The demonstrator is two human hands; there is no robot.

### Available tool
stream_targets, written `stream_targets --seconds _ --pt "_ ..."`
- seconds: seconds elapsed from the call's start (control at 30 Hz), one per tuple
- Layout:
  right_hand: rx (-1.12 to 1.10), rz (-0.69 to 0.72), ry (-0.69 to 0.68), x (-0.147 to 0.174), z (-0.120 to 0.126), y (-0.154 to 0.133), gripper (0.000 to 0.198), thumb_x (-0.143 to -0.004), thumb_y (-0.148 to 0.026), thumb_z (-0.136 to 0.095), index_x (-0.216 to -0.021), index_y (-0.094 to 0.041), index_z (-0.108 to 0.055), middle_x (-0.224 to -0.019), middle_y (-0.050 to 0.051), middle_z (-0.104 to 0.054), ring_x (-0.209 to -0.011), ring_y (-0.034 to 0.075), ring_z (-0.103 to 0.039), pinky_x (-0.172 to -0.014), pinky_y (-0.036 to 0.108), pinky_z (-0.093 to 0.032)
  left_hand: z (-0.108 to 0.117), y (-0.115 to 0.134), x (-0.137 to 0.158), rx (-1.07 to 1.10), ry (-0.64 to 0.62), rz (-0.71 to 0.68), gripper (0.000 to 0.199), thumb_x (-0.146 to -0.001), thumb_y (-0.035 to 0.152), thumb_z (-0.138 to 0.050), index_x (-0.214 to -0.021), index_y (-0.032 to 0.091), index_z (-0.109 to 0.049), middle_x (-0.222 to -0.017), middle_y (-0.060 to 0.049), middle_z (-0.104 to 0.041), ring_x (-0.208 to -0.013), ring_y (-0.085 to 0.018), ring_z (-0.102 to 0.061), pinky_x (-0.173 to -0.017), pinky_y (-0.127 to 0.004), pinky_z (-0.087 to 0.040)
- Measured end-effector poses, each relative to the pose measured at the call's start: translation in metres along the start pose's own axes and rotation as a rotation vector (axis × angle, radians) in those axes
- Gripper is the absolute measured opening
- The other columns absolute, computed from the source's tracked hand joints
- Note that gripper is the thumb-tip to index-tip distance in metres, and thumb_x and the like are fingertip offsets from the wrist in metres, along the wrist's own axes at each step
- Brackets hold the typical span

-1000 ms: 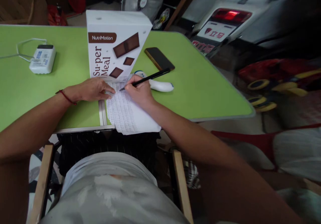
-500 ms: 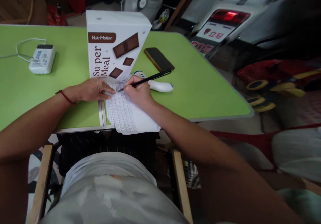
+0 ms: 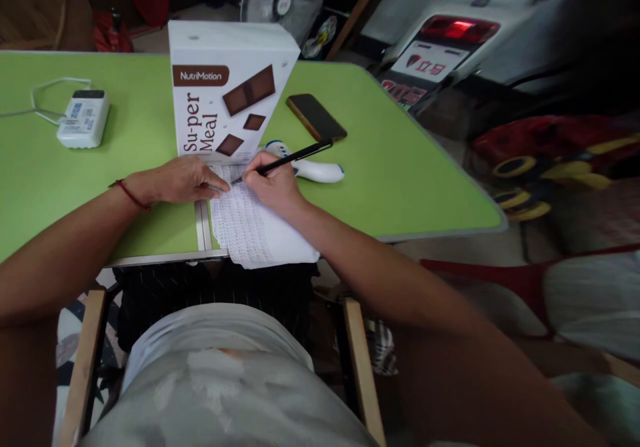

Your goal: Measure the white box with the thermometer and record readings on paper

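Observation:
My right hand [image 3: 273, 181] is closed round a black pen [image 3: 295, 157], its tip down at the upper part of a written sheet of paper [image 3: 250, 227]. Rows of small handwriting cover the paper's left side; its lower edge hangs over the table's front edge. My left hand [image 3: 193, 180] lies open at the paper's upper left, index finger stretched out close to the pen tip. Right behind the hands stands a white box [image 3: 235, 40] with brown chocolate pictures. A white and blue handheld device [image 3: 320, 171] lies beyond my right hand, partly covered by it.
On the green table [image 3: 410, 187] a dark phone [image 3: 317, 117] lies right of the box. A white adapter [image 3: 85, 120] with a cable sits at the left. Past the table are a fan [image 3: 283, 5] and a white scooter [image 3: 450, 40]. Wooden armrests [image 3: 363, 367] flank me.
The pen and my right hand have shifted slightly left along the paper, the pen leaning a little differently. My left hand stays almost in place.

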State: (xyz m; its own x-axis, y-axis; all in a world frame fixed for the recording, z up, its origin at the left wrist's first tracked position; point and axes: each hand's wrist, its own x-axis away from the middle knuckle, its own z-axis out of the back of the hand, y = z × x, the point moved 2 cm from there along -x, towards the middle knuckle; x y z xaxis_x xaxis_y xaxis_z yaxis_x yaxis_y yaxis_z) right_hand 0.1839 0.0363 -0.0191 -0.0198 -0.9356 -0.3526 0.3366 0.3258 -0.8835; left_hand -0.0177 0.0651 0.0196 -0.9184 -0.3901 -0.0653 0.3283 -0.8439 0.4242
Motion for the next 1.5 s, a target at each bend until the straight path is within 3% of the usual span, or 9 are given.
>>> stream_targets --seconds 0.4,0.8,1.5 --pt "0.034 0.013 -0.038 -0.0004 -0.0003 0.0002 0.021 -0.069 -0.009 -0.059 -0.059 -0.023 -0.048 -0.056 -0.007 -0.045 -0.057 0.011 -0.044 -0.058 0.028 -0.04 -0.0001 0.0019 -0.0005 0.007 0.004 0.009 0.027 -0.096 0.023 -0.063 -0.118 0.023 -0.078 -0.087 -0.002 -0.079 -0.063 -0.011 -0.059 -0.067 -0.023 -0.041" --pt "0.043 -0.01 0.008 -0.0002 0.0015 0.0006 0.027 -0.07 -0.002 -0.06 -0.058 -0.023 -0.047 -0.059 -0.006 -0.045 -0.061 0.012 -0.044 -0.062 0.03 -0.041 0.0011 0.0039 -0.0019 0.045 0.009 0.03 0.027 -0.093 0.022 -0.064 -0.115 0.023 -0.079 -0.084 -0.002 -0.079 -0.059 -0.01 -0.059 -0.069 -0.023 -0.042" --pt "0.046 0.027 0.027 -0.001 0.0033 0.0047 0.019 -0.067 -0.012 -0.058 -0.059 -0.024 -0.047 -0.057 -0.005 -0.046 -0.059 0.012 -0.043 -0.059 0.03 -0.042 0.0004 0.0027 -0.0018 0.039 -0.008 0.04 0.031 -0.093 0.023 -0.062 -0.119 0.021 -0.078 -0.087 -0.004 -0.08 -0.064 -0.012 -0.061 -0.073 -0.025 -0.043"
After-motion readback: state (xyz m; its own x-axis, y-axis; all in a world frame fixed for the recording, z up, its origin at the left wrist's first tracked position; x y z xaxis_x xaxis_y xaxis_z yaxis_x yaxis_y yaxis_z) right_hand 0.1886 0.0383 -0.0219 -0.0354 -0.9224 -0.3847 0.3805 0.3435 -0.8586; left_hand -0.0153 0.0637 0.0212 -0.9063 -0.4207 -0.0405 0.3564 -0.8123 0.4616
